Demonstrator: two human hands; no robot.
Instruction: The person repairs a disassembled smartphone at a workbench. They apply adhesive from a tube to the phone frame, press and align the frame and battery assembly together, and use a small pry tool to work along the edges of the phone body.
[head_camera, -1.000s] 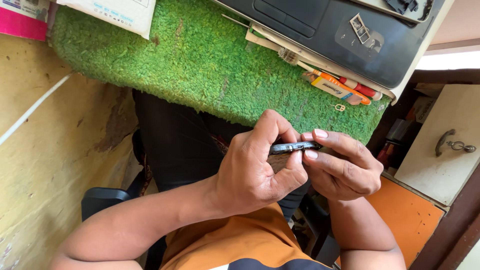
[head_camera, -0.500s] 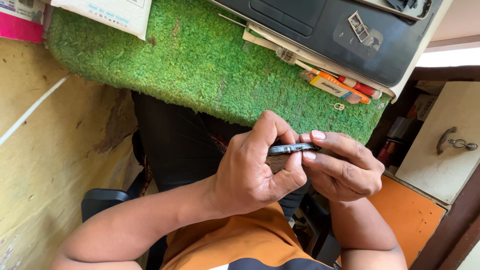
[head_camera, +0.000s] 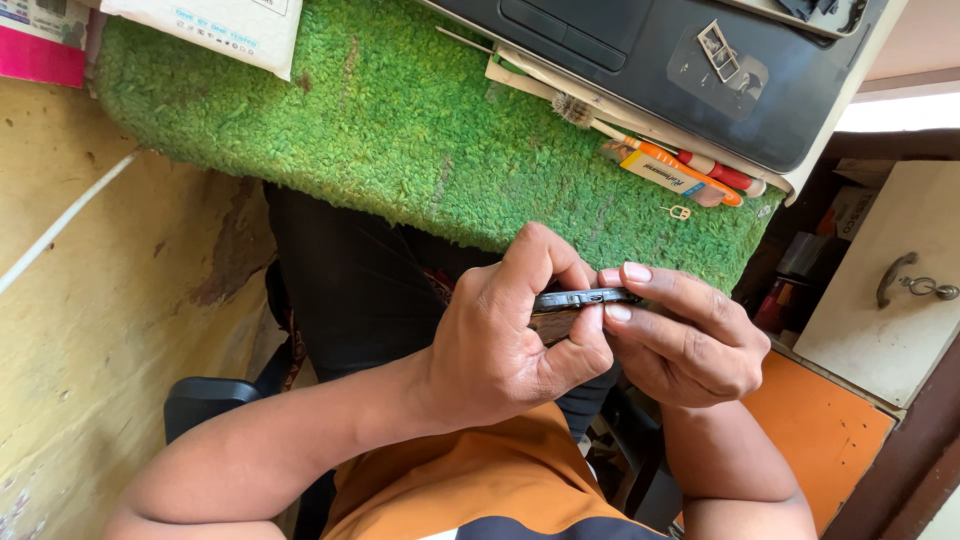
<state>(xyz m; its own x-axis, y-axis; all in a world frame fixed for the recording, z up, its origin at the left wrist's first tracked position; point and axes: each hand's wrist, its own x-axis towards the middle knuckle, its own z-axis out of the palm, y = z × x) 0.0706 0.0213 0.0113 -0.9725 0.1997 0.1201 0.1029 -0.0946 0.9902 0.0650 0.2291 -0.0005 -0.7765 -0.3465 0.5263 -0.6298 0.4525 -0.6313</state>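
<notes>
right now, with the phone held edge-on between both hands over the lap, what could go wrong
1. The dark phone is pinched only by fingertips of the left hand and right hand, off the green mat; a slip would likely drop it toward the lap or floor.
2. The tiny metal piece sits near the mat's edge and could be knocked off.
</notes>
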